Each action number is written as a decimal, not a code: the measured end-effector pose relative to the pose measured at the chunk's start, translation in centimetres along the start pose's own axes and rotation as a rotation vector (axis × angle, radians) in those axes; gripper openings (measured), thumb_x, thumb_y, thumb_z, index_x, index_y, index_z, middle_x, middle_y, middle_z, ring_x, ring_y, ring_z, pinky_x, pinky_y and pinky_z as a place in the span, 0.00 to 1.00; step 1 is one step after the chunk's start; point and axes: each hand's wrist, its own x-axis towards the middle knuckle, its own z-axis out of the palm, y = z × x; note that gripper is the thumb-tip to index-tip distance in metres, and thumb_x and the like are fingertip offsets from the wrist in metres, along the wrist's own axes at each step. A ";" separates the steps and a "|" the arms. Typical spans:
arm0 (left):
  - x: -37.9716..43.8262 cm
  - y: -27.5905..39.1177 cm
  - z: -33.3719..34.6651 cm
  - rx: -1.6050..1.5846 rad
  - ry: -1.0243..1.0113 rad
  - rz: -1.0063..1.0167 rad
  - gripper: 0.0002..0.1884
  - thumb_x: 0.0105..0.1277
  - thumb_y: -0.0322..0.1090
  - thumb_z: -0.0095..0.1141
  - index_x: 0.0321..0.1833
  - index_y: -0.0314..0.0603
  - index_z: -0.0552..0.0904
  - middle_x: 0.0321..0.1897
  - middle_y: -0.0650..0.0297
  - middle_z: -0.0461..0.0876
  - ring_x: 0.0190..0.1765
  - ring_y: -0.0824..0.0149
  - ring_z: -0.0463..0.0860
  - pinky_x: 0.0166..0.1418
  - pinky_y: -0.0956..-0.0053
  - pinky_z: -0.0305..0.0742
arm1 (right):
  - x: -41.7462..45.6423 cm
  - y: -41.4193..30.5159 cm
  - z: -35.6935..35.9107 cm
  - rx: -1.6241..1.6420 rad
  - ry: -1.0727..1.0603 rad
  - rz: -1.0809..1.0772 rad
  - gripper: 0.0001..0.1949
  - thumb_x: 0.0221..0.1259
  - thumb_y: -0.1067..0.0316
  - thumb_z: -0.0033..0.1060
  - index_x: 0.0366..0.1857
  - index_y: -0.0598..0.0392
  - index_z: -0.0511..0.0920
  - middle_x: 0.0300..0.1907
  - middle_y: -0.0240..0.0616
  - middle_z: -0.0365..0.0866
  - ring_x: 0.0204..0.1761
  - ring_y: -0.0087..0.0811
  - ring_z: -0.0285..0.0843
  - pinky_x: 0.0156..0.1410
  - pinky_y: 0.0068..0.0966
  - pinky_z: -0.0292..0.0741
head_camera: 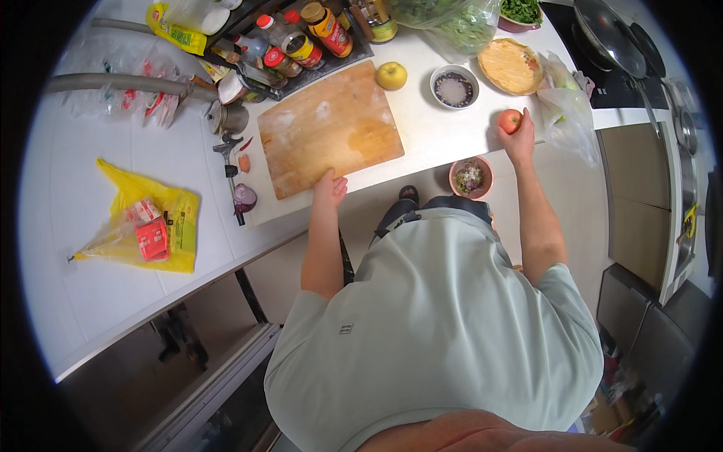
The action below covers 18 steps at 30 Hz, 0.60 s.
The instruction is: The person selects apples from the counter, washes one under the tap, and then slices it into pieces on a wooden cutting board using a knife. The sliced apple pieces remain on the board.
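My right hand point(519, 140) is closed around a red apple point(510, 121) at the right part of the white countertop point(429, 144). My left hand point(330, 188) rests at the near edge of a wooden cutting board point(333, 124), its fingers loosely curled; whether it grips the board cannot be told. The board bears whitish smears and a damp-looking patch. A yellow-green apple point(391, 75) sits by the board's upper right corner. Farther right stand a small bowl with dark and white contents point(454, 86) and a round dish with a tan, flat surface point(509, 65).
Left of the board lie half a red onion point(245, 199), a carrot piece point(244, 164), a red chili point(246, 144) and a squeegee-like tool point(230, 169). Sauce bottles point(327, 31) fill a rack behind. A plastic bag point(565, 113) hangs over the counter edge; a pink bin point(471, 178) stands below.
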 end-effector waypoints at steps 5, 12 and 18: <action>0.4 1.2 0.9 0.073 -0.012 0.040 0.31 0.70 0.50 0.55 0.64 0.31 0.66 0.63 0.47 0.73 0.64 0.57 0.75 0.62 0.65 0.70 | -1.2 -1.1 -0.6 0.055 0.031 -0.025 0.46 0.41 0.58 0.78 0.68 0.63 0.63 0.61 0.53 0.72 0.64 0.49 0.70 0.69 0.38 0.69; -0.1 2.9 -0.2 0.429 -0.149 -0.009 0.29 0.68 0.53 0.57 0.58 0.32 0.73 0.55 0.51 0.80 0.54 0.58 0.82 0.53 0.69 0.75 | -1.2 -0.9 0.7 0.002 0.071 -0.032 0.47 0.41 0.58 0.78 0.70 0.58 0.61 0.61 0.51 0.72 0.65 0.48 0.69 0.69 0.38 0.69; -2.8 5.8 9.0 1.078 -0.186 0.711 0.37 0.62 0.53 0.63 0.64 0.26 0.72 0.54 0.47 0.81 0.54 0.54 0.82 0.55 0.66 0.77 | -1.6 -0.7 1.4 -0.008 0.009 0.006 0.51 0.41 0.55 0.78 0.73 0.55 0.56 0.68 0.54 0.63 0.68 0.51 0.65 0.70 0.39 0.68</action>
